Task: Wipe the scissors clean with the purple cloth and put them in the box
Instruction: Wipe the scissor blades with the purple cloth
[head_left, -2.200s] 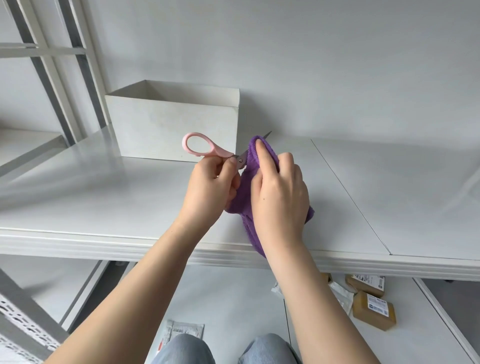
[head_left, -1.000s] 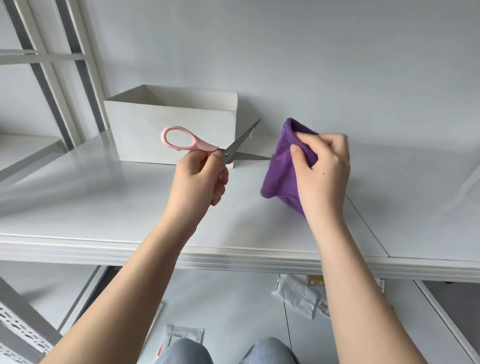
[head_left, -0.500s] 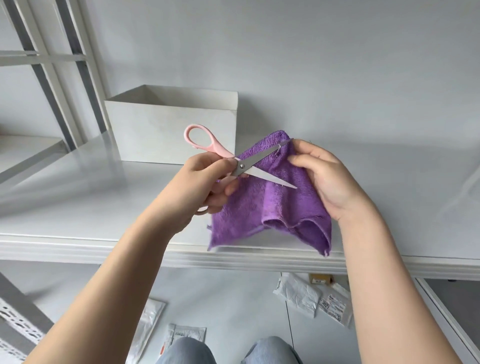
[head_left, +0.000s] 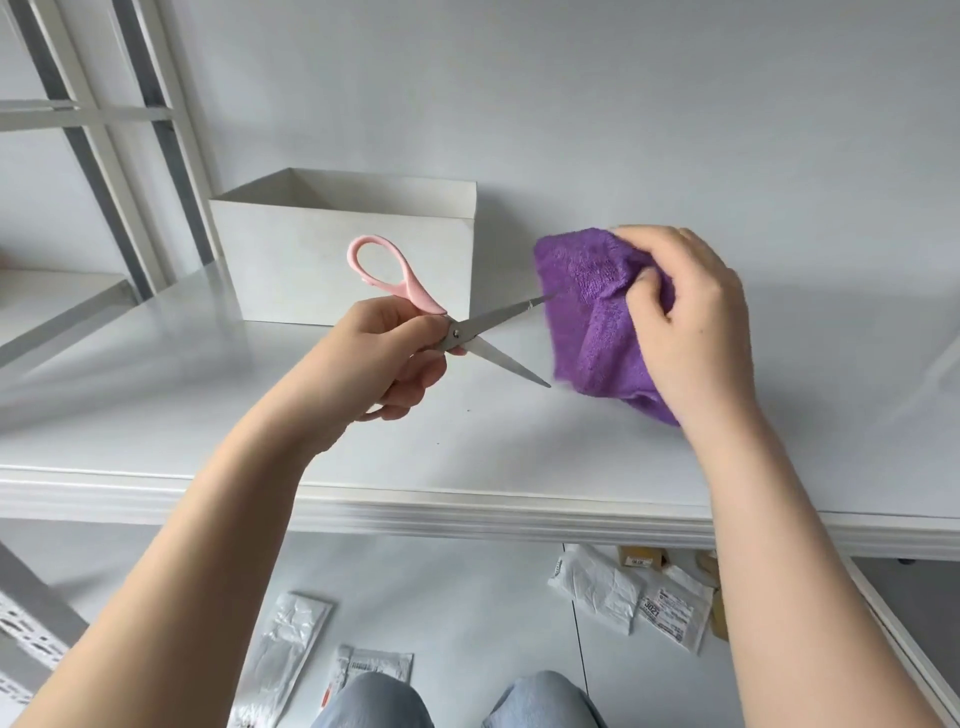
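1. while the left hand (head_left: 387, 358) grips the scissors (head_left: 457, 317) near the pivot, fingers curled round the pink handles, the blades stand apart in a v above the shelf (head_left: 208, 415).
2. one pink loop rises above the hand in front of the box (head_left: 311, 260); the other handle is mostly hidden in the palm.
3. the upper blade's tip reaches the edge of the cloth (head_left: 592, 317); whether it touches cannot be told. the lower tip points down and right, just short of the cloth.
4. the right hand (head_left: 691, 322) clutches the purple cloth, bunched, fingers curled into it, held off the shelf to the right of the scissors.
5. the white box sits open-topped at the back of the shelf against the wall, behind the left hand; what lies inside is out of view.
6. below the shelf, on the floor, lie white packets (head_left: 597, 587) and a brown parcel (head_left: 641, 558). one label (head_left: 670, 616) reads "3021"; other print is too small to read.
7. blue-jeaned knees (head_left: 374, 701) show at the bottom edge.
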